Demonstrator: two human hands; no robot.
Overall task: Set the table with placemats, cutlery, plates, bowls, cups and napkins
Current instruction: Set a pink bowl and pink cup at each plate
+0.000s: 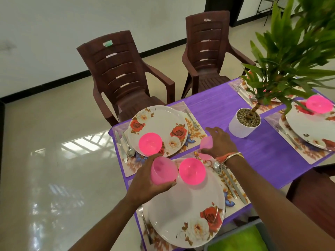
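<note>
At lower centre, the near plate [181, 214] carries a pink bowl [192, 171] at its far edge. Just left of that bowl, the left grip [145, 185] wraps around a pink cup [163, 172]. Farther in, at mid-frame, the right grip [219, 142] clasps a second pink cup [206, 143] over the purple table [262, 151]. This cup is just right of the far plate [157, 124], which holds another pink bowl [150, 143].

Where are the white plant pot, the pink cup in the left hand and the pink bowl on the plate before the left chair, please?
white plant pot [239, 130]: head view, front wall.
pink cup [160, 175]: head view, side wall.
pink bowl [150, 144]: head view, its middle.
</note>
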